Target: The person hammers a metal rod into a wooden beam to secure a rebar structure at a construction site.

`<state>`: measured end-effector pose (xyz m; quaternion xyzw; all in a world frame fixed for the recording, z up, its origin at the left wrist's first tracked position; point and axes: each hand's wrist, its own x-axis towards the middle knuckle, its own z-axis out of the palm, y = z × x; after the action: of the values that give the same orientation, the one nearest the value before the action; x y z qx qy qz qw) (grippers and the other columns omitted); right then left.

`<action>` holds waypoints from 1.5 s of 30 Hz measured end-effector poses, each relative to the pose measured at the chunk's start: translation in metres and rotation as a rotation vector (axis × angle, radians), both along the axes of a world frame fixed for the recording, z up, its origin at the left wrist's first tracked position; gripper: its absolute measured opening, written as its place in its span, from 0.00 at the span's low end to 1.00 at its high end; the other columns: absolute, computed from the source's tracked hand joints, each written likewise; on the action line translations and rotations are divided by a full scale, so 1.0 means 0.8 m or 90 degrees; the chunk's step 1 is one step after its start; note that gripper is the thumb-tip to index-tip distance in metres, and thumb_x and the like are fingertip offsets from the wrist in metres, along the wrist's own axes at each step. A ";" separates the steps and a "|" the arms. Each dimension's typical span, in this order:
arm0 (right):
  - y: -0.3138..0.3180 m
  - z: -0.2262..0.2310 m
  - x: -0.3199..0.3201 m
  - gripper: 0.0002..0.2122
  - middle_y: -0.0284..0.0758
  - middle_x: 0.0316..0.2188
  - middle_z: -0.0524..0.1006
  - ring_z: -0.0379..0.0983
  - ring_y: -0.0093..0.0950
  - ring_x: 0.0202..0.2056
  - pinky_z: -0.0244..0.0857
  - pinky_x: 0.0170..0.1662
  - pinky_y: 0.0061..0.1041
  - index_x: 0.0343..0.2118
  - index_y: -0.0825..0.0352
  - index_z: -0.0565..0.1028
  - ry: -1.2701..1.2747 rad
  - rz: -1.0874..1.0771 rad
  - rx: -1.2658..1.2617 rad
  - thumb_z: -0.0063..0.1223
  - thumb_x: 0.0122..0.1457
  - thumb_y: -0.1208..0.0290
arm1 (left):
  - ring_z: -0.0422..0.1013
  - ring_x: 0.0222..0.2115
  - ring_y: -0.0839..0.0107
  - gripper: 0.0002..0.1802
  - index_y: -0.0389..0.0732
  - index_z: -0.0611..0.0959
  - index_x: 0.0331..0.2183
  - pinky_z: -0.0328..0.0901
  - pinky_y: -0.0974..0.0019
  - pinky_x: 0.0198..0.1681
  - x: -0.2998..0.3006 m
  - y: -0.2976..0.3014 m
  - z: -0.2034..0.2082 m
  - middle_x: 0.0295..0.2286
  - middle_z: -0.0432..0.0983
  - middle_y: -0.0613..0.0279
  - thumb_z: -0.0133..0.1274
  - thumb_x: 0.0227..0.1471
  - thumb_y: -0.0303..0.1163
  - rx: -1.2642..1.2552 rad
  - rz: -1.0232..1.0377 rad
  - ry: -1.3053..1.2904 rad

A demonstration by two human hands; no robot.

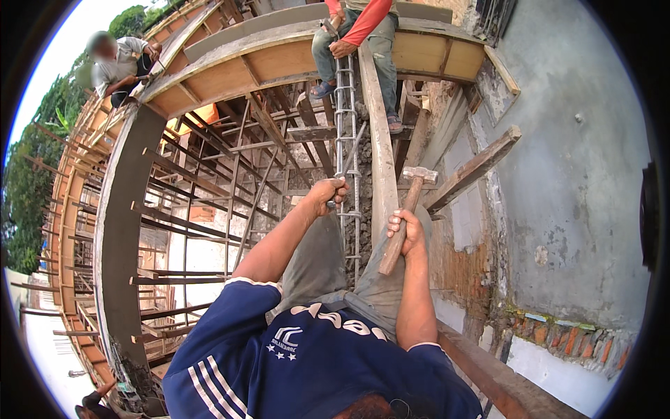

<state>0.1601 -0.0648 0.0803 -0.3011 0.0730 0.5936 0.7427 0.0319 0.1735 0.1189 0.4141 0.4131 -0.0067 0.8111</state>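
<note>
My right hand (407,230) is wrapped round the wooden handle of a hammer (412,192), its metal head up and tilted away from me. In my closed left hand (328,195) is a thin grey metal bar (354,149); it slants up and right from the fist, and a short grey end shows below the fingers. Just right of that fist runs a long rebar cage (347,126) with ties across it, between my legs and away from me. Beside the cage lies a long wooden plank (377,126), between it and the hammer.
A person in red sleeves (359,31) sits astride the cage's far end, holding a hammer. Another person (122,66) crouches at the far left on the formwork (244,66). Timber props stand below on the left. A beam (474,167) juts from beside the grey wall (572,160).
</note>
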 end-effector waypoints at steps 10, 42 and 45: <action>-0.003 0.003 0.009 0.05 0.26 0.19 0.68 0.65 0.21 0.19 0.64 0.25 0.28 0.28 0.60 0.67 0.001 -0.004 -0.017 0.51 0.55 0.71 | 0.63 0.13 0.70 0.17 0.32 0.77 0.26 0.58 0.66 0.14 0.052 0.036 0.009 0.16 0.66 0.61 0.41 0.60 0.32 0.188 -0.088 0.212; 0.015 0.047 -0.038 0.05 0.29 0.19 0.70 0.67 0.21 0.18 0.66 0.21 0.26 0.31 0.66 0.70 -0.235 0.019 -0.136 0.51 0.56 0.72 | 0.76 0.32 0.41 0.24 0.27 0.81 0.30 0.67 0.44 0.38 -0.110 -0.075 -0.051 0.26 0.77 0.34 0.46 0.58 0.43 0.723 -0.197 0.257; 0.040 0.079 -0.047 0.05 0.32 0.18 0.71 0.68 0.21 0.16 0.66 0.18 0.25 0.29 0.70 0.70 -0.406 0.026 -0.151 0.51 0.54 0.74 | 0.75 0.35 0.41 0.26 0.27 0.79 0.28 0.67 0.44 0.40 -0.119 -0.083 -0.049 0.30 0.76 0.31 0.46 0.60 0.44 0.757 -0.170 0.256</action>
<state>0.1223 -0.0327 0.1433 -0.5572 -0.1009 0.4717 0.6759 -0.0630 0.1071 0.0793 0.8319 0.4348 0.0451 0.3418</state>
